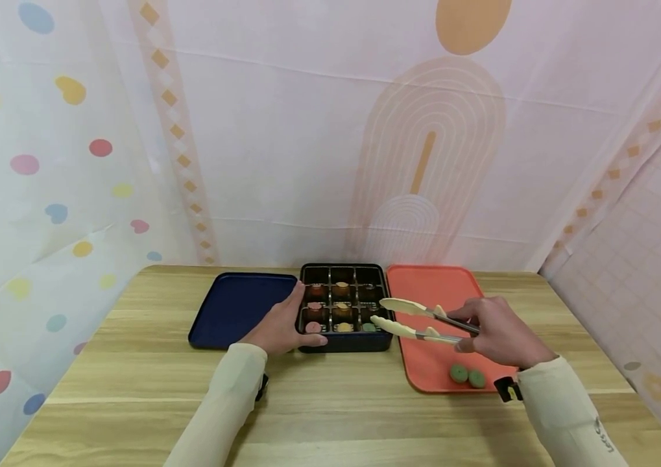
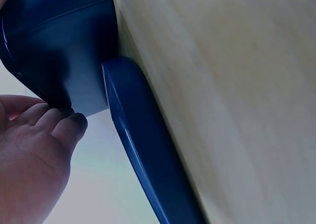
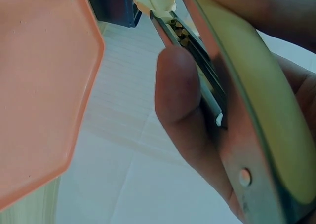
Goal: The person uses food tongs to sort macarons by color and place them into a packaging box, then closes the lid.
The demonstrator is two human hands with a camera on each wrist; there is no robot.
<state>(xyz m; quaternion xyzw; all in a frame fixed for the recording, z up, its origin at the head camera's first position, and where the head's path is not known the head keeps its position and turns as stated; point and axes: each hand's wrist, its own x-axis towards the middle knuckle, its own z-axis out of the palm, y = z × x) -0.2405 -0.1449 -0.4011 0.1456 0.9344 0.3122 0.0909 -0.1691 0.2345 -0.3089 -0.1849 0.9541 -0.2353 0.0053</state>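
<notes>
My left hand (image 1: 285,324) grips the left front corner of a black compartment box (image 1: 344,344), thumb along its front wall and fingers at its left side. Pink macarons (image 1: 313,327) are in its left column, yellow ones (image 1: 344,327) in the middle, and a green macaron (image 1: 368,327) in the front right compartment. My right hand (image 1: 502,331) holds a pair of tongs (image 1: 449,321) with cream scalloped tips. The tips stand apart with nothing between them, over the box's right front corner. Two green macarons (image 1: 458,373) lie side by side on the orange tray (image 1: 429,376).
A dark blue tray (image 1: 237,311) lies left of the box, close to its wall. The orange tray is at the box's right, under the right hand and tongs. Behind the wooden table (image 1: 330,415) hangs a patterned cloth (image 1: 283,162).
</notes>
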